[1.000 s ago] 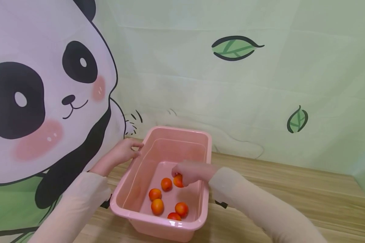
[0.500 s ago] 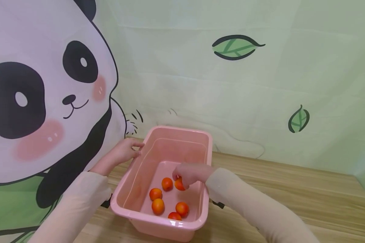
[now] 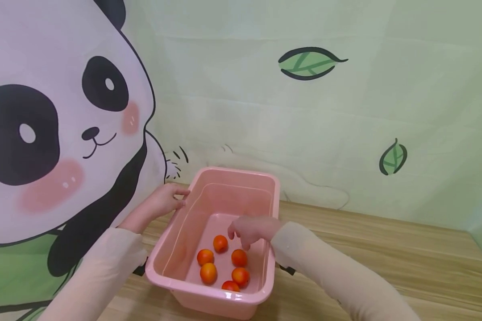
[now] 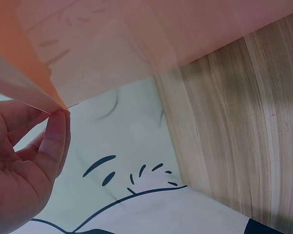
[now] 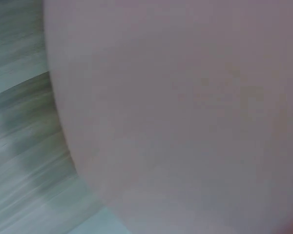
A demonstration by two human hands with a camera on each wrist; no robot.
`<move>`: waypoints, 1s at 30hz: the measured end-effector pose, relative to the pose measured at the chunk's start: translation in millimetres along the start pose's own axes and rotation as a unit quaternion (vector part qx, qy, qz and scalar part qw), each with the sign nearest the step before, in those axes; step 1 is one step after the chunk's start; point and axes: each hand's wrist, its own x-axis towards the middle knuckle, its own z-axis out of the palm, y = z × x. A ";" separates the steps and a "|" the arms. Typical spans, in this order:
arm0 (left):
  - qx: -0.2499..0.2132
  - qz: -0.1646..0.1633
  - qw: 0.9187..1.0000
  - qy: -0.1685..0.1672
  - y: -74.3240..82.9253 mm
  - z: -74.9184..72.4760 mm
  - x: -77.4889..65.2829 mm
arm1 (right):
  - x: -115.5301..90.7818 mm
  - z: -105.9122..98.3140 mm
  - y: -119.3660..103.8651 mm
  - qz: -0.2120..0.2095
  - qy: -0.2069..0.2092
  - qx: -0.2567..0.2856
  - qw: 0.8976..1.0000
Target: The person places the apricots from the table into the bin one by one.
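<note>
A deep pink plastic basin [image 3: 221,296] stands on the wooden table, with several round orange-red fruits [image 3: 208,273] lying on its bottom. My left hand [image 3: 166,199] pinches the basin's left rim; in the left wrist view the thumb and fingers [image 4: 53,141] meet on that rim's edge. Inside the basin, on its right side, my right hand [image 3: 254,229] hovers with loosely bent fingers and holds nothing. Just below its fingertips lies one orange-red fruit [image 3: 239,258], apart from the hand. A blurred pale pink surface [image 5: 176,117] fills most of the right wrist view, hiding the right hand there.
The wooden table [image 3: 369,258] extends to the right of the basin. Behind it hangs a pale green cloth [image 3: 233,89] printed with leaves and a large panda [image 3: 64,111] at left. The basin's right wall [image 3: 270,267] stands beneath the right forearm.
My right hand has let go of the fruit it held, which now lies on the basin's bottom nearer the front. My left hand stays on the rim.
</note>
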 end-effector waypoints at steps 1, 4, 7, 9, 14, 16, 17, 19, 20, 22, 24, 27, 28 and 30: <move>0.001 0.000 1.000 0.000 -0.2 0.3 0.1 | -1.5 -1.7 1.0 -0.005 0.006 0.002 1.000; -0.001 0.002 1.000 0.001 -0.5 0.7 0.1 | -9.5 -11.2 3.3 -0.024 0.026 0.005 0.999; -0.005 0.000 1.000 -0.001 0.3 0.5 0.1 | -22.3 -24.4 5.1 -0.055 0.056 -0.011 0.997; -0.006 0.000 1.000 -0.003 0.8 0.2 0.2 | -32.0 -32.7 7.5 -0.074 0.073 -0.024 0.994; -0.014 -0.009 1.000 -0.011 1.4 -0.3 -0.6 | -54.9 -47.7 20.1 -0.107 0.102 -0.044 0.988; -0.014 -0.009 1.000 -0.012 1.2 -0.4 -0.8 | -63.7 -51.6 26.1 -0.110 0.111 -0.039 0.987; -0.014 -0.008 1.000 -0.012 0.9 -0.2 -0.8 | -68.2 -53.3 29.0 -0.110 0.115 -0.035 0.987; -0.014 -0.007 1.000 -0.012 0.8 0.1 -0.8 | -77.0 -56.3 34.3 -0.111 0.122 -0.034 0.986; -0.013 -0.005 1.000 -0.011 0.8 0.1 -0.8 | -81.5 -57.8 37.0 -0.114 0.125 -0.037 0.985; -0.015 -0.006 1.000 -0.011 0.5 0.6 -0.6 | -89.8 -60.0 41.9 -0.111 0.126 -0.046 0.985; -0.015 -0.007 1.000 -0.011 0.4 0.9 -0.4 | -97.6 -61.2 47.3 -0.108 0.123 -0.051 0.985; -0.011 -0.007 1.000 -0.007 -0.2 1.3 -0.1 | -107.3 -60.3 56.7 -0.094 0.118 -0.049 0.987; -0.008 -0.005 1.000 -0.006 -0.1 1.2 -0.1 | -110.4 -59.5 60.2 -0.092 0.117 -0.047 0.988; -0.009 -0.005 1.000 -0.007 0.0 1.4 -0.2 | -116.0 -57.1 68.0 -0.090 0.116 -0.048 0.988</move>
